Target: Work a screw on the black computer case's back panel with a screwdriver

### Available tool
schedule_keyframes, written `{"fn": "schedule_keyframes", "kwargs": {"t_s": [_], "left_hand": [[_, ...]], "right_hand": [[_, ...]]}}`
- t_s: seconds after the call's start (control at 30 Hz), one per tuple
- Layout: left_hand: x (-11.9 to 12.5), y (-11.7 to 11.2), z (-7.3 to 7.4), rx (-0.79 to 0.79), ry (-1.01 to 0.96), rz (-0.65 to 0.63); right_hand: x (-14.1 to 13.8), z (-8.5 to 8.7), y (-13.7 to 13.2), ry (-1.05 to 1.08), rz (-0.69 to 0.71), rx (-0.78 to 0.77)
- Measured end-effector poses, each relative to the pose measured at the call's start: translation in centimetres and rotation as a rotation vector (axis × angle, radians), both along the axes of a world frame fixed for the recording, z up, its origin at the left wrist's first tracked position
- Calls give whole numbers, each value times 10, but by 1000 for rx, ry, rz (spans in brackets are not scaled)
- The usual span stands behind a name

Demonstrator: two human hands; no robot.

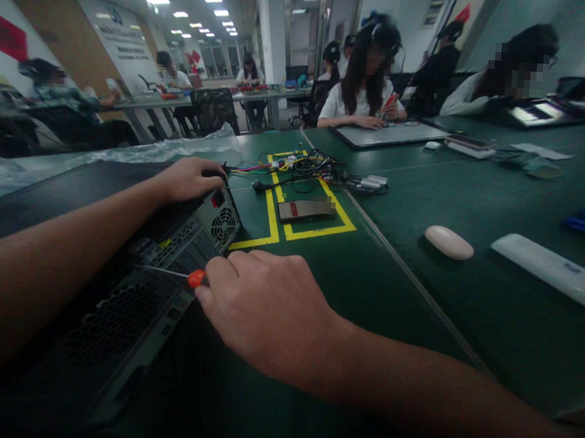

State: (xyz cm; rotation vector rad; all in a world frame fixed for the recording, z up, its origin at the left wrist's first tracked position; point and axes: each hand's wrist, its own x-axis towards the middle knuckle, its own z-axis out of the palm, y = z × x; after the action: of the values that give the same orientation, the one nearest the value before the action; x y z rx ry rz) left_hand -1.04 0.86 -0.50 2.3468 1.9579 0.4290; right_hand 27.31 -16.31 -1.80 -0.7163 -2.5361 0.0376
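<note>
A black desktop computer case (132,288) lies on its side on the green table, its rear panel with a fan grille (222,225) turned toward me. My left hand (188,178) rests on the case's top far corner, fingers curled over the edge. My right hand (266,310) is closed around a screwdriver with an orange handle (197,278). Its thin metal shaft (161,270) points left against the rear panel.
A yellow-taped square (272,224) holds a small dark device (306,210) and a tangle of cables (306,165). A white mouse (448,242) and a white keyboard (552,270) lie to the right. Plastic wrap (177,147) lies behind the case. Other people sit at tables beyond.
</note>
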Motion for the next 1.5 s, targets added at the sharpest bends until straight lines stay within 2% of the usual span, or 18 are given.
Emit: {"fn": "schedule_keyframes", "kwargs": {"t_s": [0.17,0.5,0.73,1.07,1.5], "left_hand": [[-2,1,-1,-8,-15,-17],[2,-2,2,-10,14,3],[4,-3,2,-26,6,21],[4,-3,3,-22,5,28],[0,0,1,-11,10,-16]], "right_hand": [[-1,1,3,-35,-8,-68],[2,4,4,-108,3,-24],[2,2,5,-51,-11,-2],[1,3,3,-49,-23,-49],[1,1,3,-24,1,-80]]}}
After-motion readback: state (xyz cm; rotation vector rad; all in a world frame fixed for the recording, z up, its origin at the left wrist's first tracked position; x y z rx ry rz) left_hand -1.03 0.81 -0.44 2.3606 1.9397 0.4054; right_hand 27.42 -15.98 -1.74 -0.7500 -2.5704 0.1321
